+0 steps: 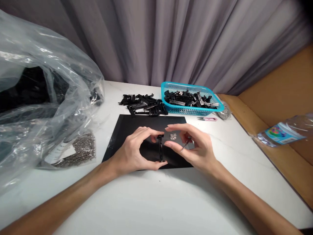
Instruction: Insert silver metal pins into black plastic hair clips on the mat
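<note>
Between thumb and fingers, my left hand [134, 148] grips a narrow black plastic part [160, 148] by its two ends, above a black mat [129, 127]. My right hand [194, 143] is just to the right of that part, thumb and index finger apart. Its other fingers curl round a thin metal tool [186, 143], whose slim shaft slants down past the palm; its kind is not clear. A small heap of tiny silvery metal pieces [173, 136] lies on the mat between the hands.
A blue basket [193, 111] of black parts stands at the back, with a loose pile [144, 104] beside it. Pink thread snips [207, 119] lie in front. Left are a large plastic bag [73, 65] and a bag of metal pieces [83, 147]; right, a bottle [283, 132] in a cardboard box [290, 78].
</note>
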